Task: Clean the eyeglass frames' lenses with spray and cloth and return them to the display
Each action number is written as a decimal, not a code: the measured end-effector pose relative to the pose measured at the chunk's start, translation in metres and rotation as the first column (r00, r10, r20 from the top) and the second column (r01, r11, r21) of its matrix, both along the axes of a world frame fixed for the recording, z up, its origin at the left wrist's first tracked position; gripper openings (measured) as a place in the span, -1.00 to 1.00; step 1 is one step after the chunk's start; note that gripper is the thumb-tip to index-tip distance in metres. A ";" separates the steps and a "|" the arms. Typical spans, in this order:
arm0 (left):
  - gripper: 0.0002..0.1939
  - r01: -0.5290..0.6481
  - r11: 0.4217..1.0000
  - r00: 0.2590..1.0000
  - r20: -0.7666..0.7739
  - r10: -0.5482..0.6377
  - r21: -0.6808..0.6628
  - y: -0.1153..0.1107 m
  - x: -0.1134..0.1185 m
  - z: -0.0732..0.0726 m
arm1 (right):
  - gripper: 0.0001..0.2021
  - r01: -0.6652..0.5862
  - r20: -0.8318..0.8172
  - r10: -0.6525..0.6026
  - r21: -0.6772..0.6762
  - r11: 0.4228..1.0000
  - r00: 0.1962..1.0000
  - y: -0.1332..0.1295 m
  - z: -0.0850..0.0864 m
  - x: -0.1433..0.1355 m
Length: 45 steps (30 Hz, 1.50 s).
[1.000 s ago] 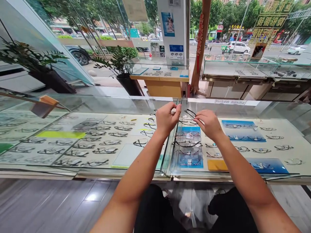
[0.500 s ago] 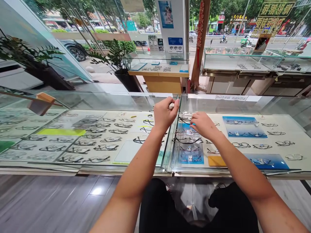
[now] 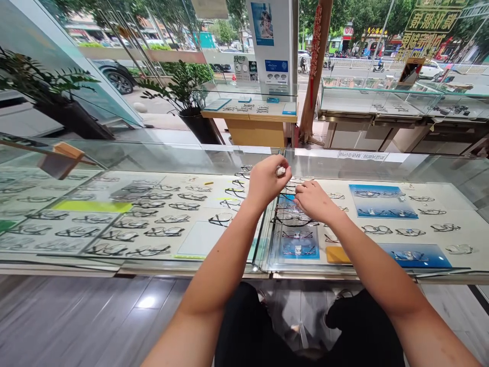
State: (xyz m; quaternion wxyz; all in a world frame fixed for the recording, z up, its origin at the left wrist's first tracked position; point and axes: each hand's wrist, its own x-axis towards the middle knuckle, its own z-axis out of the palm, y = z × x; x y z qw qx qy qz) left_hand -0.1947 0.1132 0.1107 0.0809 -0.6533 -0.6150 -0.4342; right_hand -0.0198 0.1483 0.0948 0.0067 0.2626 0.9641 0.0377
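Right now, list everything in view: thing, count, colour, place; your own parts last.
display case: one, glass, across the foreground
eyeglass frames: many, mostly dark, in rows inside the case
blue cards: several, under frames, right side
orange pad: one, near front edge
potted plants: two, green, behind the case
left hand: closed on a small white object
right hand: low over the frames; grip unclear

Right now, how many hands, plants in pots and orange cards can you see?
Hands: 2, the left hand, its fingers pinching a small white thing, and the right hand
Potted plants: 2, the left plant and the middle plant
Orange card: 1
Total: 5
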 end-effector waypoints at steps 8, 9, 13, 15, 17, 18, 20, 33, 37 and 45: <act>-0.89 0.031 0.994 0.999 0.035 -0.028 -0.103 0.002 -0.004 -0.004 | -0.59 -0.007 -0.043 0.004 -0.063 0.998 0.999 0.005 -0.007 0.002; -0.89 0.034 0.994 0.999 0.029 -0.031 -0.100 0.002 -0.004 -0.005 | -0.60 -0.006 -0.072 0.001 -0.073 0.997 0.997 0.007 -0.007 0.003; -0.88 0.044 0.997 0.999 0.024 -0.043 -0.071 0.004 -0.006 -0.008 | -0.63 0.040 -0.236 -0.062 -0.096 0.995 0.970 0.013 -0.010 0.009; -0.87 0.047 0.998 0.999 0.027 -0.045 -0.052 0.005 -0.005 -0.009 | -0.64 0.065 -0.290 -0.092 -0.101 0.993 0.953 0.017 -0.014 0.010; -0.88 0.048 0.998 0.998 0.029 -0.047 -0.037 0.006 -0.005 -0.010 | -0.64 0.066 -0.305 -0.095 -0.105 0.992 0.947 0.021 -0.020 0.010; -0.88 0.049 0.998 0.998 0.033 -0.048 -0.034 0.006 -0.004 -0.009 | -0.64 0.060 -0.302 -0.090 -0.108 0.992 0.949 0.023 -0.023 0.010; -0.89 0.059 0.998 0.997 0.056 -0.057 -0.036 0.005 -0.003 -0.008 | -0.64 0.052 -0.289 -0.083 -0.112 0.992 0.954 0.027 -0.028 0.008; -0.82 0.198 0.979 0.817 0.544 -0.191 0.047 -0.003 0.007 0.005 | -0.60 0.050 -0.483 -0.144 -0.201 0.978 0.864 0.030 -0.023 0.011; -0.77 0.259 0.965 0.731 0.643 -0.229 0.050 -0.002 0.006 0.005 | -0.59 -0.007 -0.713 -0.178 -0.248 0.969 0.678 0.036 -0.016 0.019; -0.65 0.395 0.919 0.606 0.748 -0.270 0.012 0.004 0.010 -0.003 | -0.51 -0.138 -0.881 -0.272 -0.347 0.928 0.389 0.028 -0.003 0.025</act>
